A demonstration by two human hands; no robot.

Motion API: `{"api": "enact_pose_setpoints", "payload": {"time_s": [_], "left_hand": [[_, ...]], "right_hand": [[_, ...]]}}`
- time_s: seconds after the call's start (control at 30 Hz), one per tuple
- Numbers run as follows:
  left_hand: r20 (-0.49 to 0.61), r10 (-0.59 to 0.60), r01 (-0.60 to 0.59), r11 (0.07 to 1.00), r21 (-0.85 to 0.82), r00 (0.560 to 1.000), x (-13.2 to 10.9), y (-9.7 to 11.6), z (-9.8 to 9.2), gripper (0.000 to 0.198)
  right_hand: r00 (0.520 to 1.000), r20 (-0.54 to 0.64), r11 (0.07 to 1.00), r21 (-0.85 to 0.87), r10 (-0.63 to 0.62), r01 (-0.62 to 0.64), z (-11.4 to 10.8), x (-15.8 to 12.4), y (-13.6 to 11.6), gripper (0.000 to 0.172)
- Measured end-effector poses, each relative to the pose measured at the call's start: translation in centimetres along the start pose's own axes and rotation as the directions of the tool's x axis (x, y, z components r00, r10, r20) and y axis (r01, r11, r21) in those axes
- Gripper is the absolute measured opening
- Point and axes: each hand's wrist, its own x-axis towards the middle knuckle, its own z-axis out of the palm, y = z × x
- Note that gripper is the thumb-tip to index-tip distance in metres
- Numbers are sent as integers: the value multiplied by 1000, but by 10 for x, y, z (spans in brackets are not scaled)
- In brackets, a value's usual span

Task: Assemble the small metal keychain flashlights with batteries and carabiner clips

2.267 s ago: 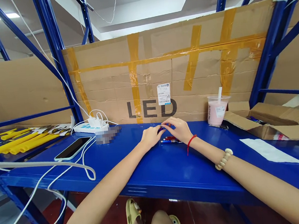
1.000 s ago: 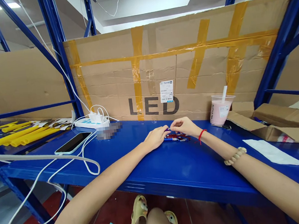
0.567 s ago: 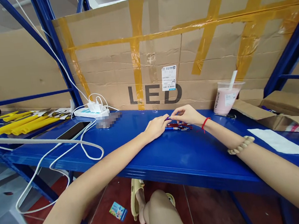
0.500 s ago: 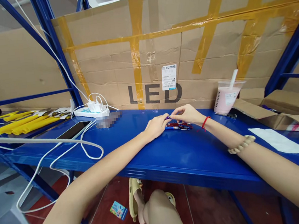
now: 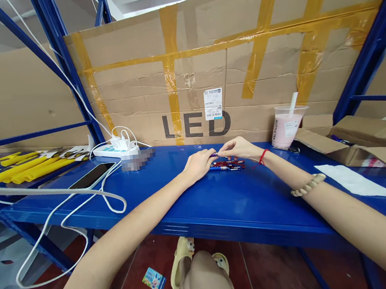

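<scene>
Slim blue-purple pen-like piece (image 5: 213,155), mostly hidden, held between the left and right fingers (image 5: 224,152), red and blue pens (image 5: 228,165) bunched close together, lying flat on the table (image 5: 247,198) just below the fingers, left ends partly hidden

The wide brown cardboard panel (image 5: 212,69) reads "LED" in big black print. "A LITTLE TEA" runs along the clear plastic cup of pink drink (image 5: 280,127). Print on the white rectangular paper label (image 5: 213,103), barcode included, is too small.
</scene>
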Motion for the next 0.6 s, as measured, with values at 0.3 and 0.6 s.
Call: {"api": "enact_pose_setpoints", "payload": {"time_s": [0.3, 0.6], "left_hand": [[8, 38, -38, 999, -27, 999, 1, -2, -3, 21], [-17, 23, -24, 994, -106, 1000, 2, -2, -1, 22]], "right_hand": [[1000, 6, 999, 41, -25, 25, 2, 2, 7, 40], [999, -33, 992, 126, 2, 2, 4, 3, 5, 41]]}}
